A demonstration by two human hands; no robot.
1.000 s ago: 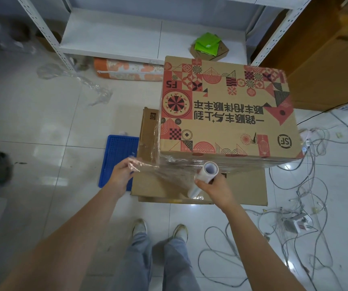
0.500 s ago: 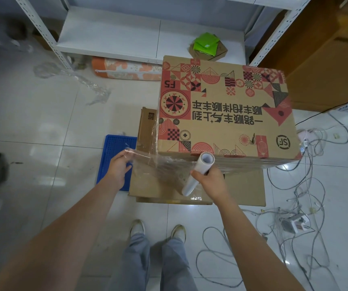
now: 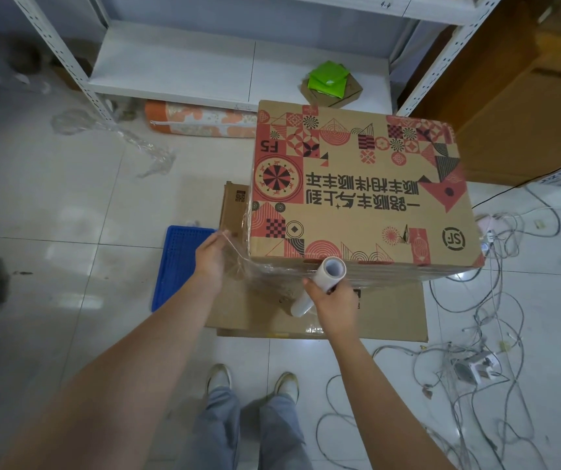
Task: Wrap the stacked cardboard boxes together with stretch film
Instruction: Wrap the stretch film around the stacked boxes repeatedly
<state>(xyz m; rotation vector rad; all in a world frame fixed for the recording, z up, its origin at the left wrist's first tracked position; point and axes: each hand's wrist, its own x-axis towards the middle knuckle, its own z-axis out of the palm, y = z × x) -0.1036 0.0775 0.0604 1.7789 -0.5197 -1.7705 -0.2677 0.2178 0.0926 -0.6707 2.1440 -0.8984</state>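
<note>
A large cardboard box with red and black patterns stands on top of a wider plain cardboard box on the floor. Clear stretch film covers the near face of the top box and runs around its near left corner. My left hand pinches the loose end of the film at that corner. My right hand grips the white film roll, held tilted against the near face, its open core pointing up.
A blue plastic tray lies on the floor left of the boxes. Tangled cables spread to the right. A white metal shelf stands behind, with a green packet and crumpled film nearby. My feet are close to the boxes.
My left hand has lifted the film end up along the near left corner of the top box. The roll in my right hand has shifted slightly right and closer to the box face.
</note>
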